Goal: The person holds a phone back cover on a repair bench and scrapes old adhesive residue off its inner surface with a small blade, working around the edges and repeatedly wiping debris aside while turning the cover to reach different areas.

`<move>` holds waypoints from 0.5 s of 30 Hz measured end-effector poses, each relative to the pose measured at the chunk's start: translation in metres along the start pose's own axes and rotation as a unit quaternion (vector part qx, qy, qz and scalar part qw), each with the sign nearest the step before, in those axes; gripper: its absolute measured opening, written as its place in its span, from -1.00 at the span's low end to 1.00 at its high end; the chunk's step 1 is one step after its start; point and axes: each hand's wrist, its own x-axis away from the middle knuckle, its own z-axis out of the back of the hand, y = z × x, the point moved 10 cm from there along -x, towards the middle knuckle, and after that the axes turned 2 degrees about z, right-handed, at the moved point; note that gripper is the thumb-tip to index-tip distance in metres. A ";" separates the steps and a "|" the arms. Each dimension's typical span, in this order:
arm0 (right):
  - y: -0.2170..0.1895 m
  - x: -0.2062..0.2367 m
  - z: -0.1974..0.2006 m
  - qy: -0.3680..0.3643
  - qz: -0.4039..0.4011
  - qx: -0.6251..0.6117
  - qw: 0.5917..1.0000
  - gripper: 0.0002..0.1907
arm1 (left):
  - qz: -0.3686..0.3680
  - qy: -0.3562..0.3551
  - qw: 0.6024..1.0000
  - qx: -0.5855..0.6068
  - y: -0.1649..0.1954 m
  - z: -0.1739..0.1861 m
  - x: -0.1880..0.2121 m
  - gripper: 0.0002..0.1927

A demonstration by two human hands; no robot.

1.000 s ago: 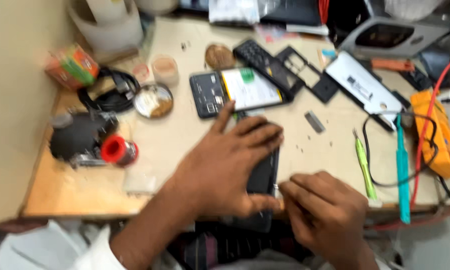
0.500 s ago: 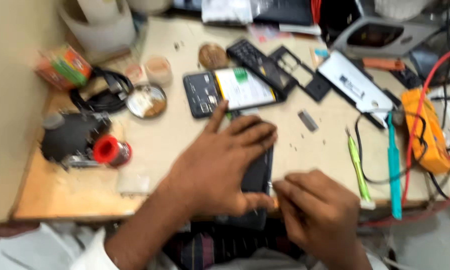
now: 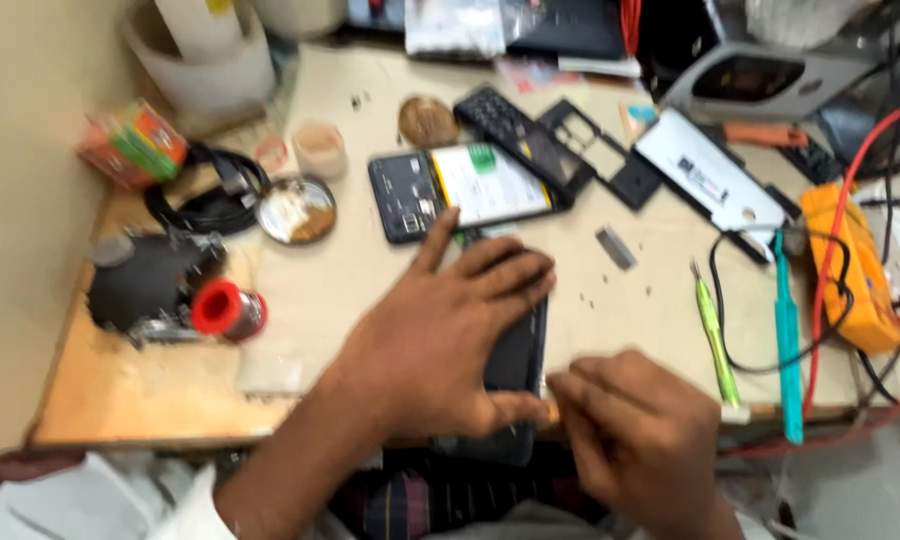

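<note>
At a cluttered repair bench, our left hand [image 3: 450, 340] lies spread flat over a dark phone [image 3: 518, 350] at the table's near edge, pinning it down, while our right hand [image 3: 635, 440], fingers curled, works at the phone's lower right side; whether it pinches a tool we cannot tell. An opened phone [image 3: 465, 188] lies just beyond

I'm at a phone-repair workbench; an opened phone [image 3: 465, 190] lies at twelve o'clock, an orange multimeter [image 3: 850, 270] with red leads at three, a solder spool [image 3: 225, 310] at nine.
</note>
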 end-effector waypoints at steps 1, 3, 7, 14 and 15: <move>-0.001 -0.002 0.000 0.001 -0.002 -0.009 1.000 -0.84 | -0.004 0.010 1.000 -0.005 0.001 0.001 0.000 0.07; -0.002 -0.006 0.000 -0.003 0.001 -0.007 1.000 -0.83 | -0.007 0.012 1.000 0.001 0.002 0.000 0.000 0.07; -0.003 -0.005 0.000 -0.020 0.014 0.017 1.000 -0.80 | -0.004 0.007 1.000 0.007 0.002 -0.003 0.002 0.07; 0.000 -0.006 0.001 -0.015 0.008 0.004 1.000 -0.83 | -0.012 0.024 1.000 0.004 0.002 0.003 0.003 0.07; 0.000 -0.008 0.003 -0.007 0.014 -0.003 1.000 -0.83 | -0.013 0.028 1.000 0.003 0.003 0.004 0.002 0.07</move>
